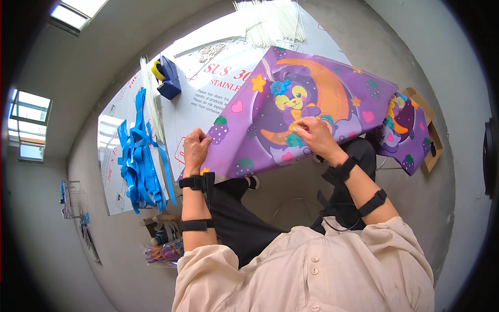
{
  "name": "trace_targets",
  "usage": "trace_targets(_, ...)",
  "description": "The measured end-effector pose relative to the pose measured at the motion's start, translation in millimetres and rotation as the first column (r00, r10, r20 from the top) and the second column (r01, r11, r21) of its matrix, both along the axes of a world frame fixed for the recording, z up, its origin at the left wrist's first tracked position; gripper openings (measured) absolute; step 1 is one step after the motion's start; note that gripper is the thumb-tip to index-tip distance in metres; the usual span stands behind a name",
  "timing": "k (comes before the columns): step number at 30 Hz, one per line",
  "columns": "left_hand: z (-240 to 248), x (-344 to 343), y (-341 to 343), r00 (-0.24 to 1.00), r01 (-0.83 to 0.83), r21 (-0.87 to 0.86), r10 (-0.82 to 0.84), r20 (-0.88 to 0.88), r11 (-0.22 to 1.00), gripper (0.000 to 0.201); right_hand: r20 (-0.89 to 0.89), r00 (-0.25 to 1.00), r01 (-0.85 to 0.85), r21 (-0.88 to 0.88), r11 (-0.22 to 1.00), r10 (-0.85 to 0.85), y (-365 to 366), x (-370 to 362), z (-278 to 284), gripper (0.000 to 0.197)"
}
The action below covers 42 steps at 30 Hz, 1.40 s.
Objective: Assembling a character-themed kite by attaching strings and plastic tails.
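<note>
A large purple kite sail (270,117), printed with a cartoon animal, an orange moon, stars and hearts, lies across the table's near edge and over my lap. At its left edge my left hand (196,147) is closed, with the fingertips pinching the rim of the sheet. My right hand (318,137) is over the lower middle of the print, thumb and forefinger pressed together. Anything between those right fingertips is too small to make out.
Blue straps (139,161) lie heaped at the table's left, beside thin white rods (152,99). Behind them stands a blue tape dispenser (169,78). More white rods (273,26) are piled at the far end. A cardboard box (432,138) with another printed sheet (408,135) is at right.
</note>
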<state>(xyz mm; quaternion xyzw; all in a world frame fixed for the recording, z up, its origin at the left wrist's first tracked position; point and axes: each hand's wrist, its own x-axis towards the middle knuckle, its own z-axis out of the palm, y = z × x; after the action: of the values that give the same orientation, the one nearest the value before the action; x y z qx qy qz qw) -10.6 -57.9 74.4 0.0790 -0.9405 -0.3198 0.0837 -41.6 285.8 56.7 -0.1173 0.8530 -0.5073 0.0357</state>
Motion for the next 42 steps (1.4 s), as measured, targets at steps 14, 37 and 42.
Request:
trace_targets(14, 59, 120, 108, 0.941, -0.156, -0.106, 0.115, -0.317, 0.982, 0.019, 0.437, 0.886, 0.059, -0.443, 0.895, 0.158, -116, 32, 94, 0.036)
trace_targets(37, 88, 170, 121, 0.990, -0.016, 0.479, 0.083, -0.118, 0.878, 0.020, -0.339, 0.881, -0.246, 0.266, 0.932, 0.330, -96, 49, 118, 0.015)
trace_targets(42, 99, 167, 83, 0.964, -0.088, 0.519, 0.204, -0.171, 0.850, 0.016, -0.505, 0.605, -0.265, 0.600, 0.754, 0.615, -22, 9, 174, 0.012)
